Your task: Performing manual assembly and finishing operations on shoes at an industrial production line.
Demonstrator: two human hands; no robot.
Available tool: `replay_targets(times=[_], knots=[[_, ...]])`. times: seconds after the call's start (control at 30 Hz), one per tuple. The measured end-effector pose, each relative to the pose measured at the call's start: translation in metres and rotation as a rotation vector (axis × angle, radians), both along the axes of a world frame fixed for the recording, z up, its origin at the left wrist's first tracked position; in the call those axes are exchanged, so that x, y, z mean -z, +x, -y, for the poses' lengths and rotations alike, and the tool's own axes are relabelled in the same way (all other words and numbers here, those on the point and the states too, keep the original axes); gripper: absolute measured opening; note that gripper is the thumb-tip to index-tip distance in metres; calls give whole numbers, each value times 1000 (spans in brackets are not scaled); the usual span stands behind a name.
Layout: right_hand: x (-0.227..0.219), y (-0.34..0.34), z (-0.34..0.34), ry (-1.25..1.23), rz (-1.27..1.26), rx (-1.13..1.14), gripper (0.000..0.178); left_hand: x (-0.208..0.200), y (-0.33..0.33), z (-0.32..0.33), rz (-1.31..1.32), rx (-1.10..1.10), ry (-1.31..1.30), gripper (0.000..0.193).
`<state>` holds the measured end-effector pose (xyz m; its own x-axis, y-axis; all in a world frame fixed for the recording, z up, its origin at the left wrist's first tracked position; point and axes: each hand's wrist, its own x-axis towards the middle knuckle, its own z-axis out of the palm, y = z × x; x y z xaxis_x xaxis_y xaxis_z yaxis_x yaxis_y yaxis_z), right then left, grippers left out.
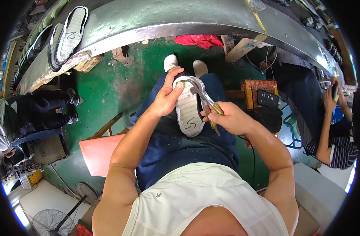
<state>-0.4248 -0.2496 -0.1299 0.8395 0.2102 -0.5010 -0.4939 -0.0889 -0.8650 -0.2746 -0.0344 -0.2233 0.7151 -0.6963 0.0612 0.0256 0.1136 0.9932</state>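
The left hand (169, 96) pinches the toe end of the shoe (187, 114), thumb on its underside, I think to steady it against the pincers (206, 98). The right hand (231, 117) is wrapped around their handles; whether they bite the edge, I cannot tell. The shoe lies between both hands, above the lap (184, 151). Beyond this grip stands a metal bench (168, 30); below, a green floor (105, 88).

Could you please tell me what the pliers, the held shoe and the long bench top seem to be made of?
Pliers: probably steel, given the shiny silvery arms; the yellowish handles may be brass or coated.
Shoe: ribbed, matt, whitish underside suggests fabric or board; I cannot tell which.
Bench top: likely sheet metal, grey with bright glossy highlights.
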Motion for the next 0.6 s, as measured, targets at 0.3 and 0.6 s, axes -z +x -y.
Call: replay_targets(times=[0.3,0.6], knots=[[0,35,-2,-107,-105,-14,21,6,7,1,80,-124,196,50],[40,33,-3,-494,417,-68,25,13,15,-3,-26,-164,129,44]])
